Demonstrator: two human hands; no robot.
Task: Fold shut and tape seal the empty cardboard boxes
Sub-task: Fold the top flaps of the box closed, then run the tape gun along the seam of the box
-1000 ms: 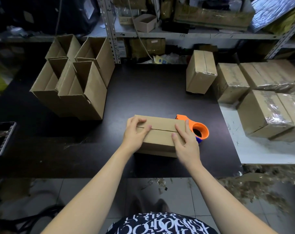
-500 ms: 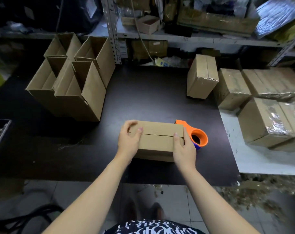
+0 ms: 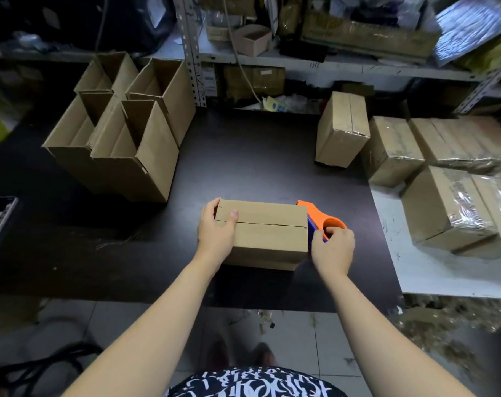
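Observation:
A small cardboard box (image 3: 268, 233) lies on the black table (image 3: 243, 156) with its two top flaps folded shut and an untaped seam along the middle. My left hand (image 3: 217, 231) grips its left end, thumb on top and fingers round the far corner. An orange tape dispenser (image 3: 318, 216) with a blue part lies against the box's right side. My right hand (image 3: 333, 245) has its fingers curled round the dispenser's ring.
Several open, upright cardboard boxes (image 3: 120, 133) stand at the table's back left. One shut box (image 3: 342, 128) stands at the back right, and several taped boxes (image 3: 444, 179) lie on a white surface (image 3: 432, 270) to the right. Metal shelving (image 3: 301, 61) lines the back.
My right hand left the box's top and moved right onto the tape dispenser. My left hand stays on the box's left end.

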